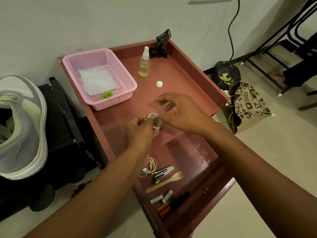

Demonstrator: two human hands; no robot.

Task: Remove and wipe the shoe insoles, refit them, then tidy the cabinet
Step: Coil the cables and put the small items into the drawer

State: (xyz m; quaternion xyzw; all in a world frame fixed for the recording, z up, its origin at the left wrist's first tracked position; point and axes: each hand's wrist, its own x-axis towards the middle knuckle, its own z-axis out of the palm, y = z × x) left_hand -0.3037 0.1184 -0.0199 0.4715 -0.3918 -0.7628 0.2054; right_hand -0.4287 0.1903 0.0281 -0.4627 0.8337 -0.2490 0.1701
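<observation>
Cabinet (180,79), seen from above, with its drawer (211,186) standing open at 6 o'clock; tidying appears to be the step in hand. The left hand (139,129) is gripping a small round roll (155,121) over the middle of the cabinet top, its fingers (147,121) curling round the roll's rim. The right hand (185,112) is hovering just beside the roll at 2 o'clock of it, fingers (163,100) bent; whether they are pinching a clear strip drawn from the roll cannot be told, for they are blurred. The roll's open face is pointing toward 1 o'clock, so any pull would run along the 7-to-1 o'clock line. Both hands are equally near. A white cap (159,84) is lying at 12 o'clock of the roll, well apart.
</observation>
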